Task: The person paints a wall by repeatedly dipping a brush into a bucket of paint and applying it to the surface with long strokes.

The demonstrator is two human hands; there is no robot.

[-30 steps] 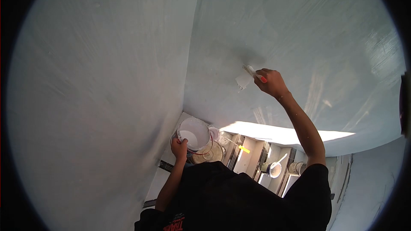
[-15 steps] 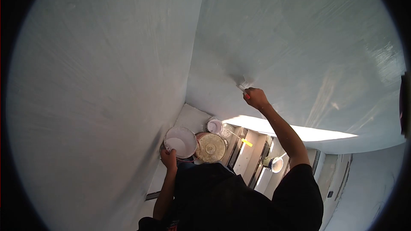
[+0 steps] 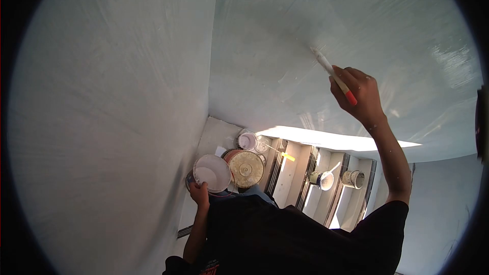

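From the head camera, the right hand (image 3: 358, 94) is raised against the pale wall (image 3: 316, 25), fingers wrapped tight round the handle of a paintbrush (image 3: 333, 75); the left hand (image 3: 198, 192) hangs low at the body's side, closed on the rim of a small paint bucket (image 3: 212, 172) with white paint inside. The brush looks light and stiff in the handle with soft bristles, likely slick where paint has run, so the bare handle near the red end seems the sound place to grip; the bucket probably carries some weight and could slop if tilted. The brush's long axis runs on a slant, bristle tip pointing up and to the left onto the wall, red butt end down and to the right past the fingers. Below, on the steps (image 3: 293, 175), stand a lidded tub (image 3: 248, 168), a small pot (image 3: 247, 140), a can (image 3: 323, 179) holding a tool, and another can (image 3: 354, 178).
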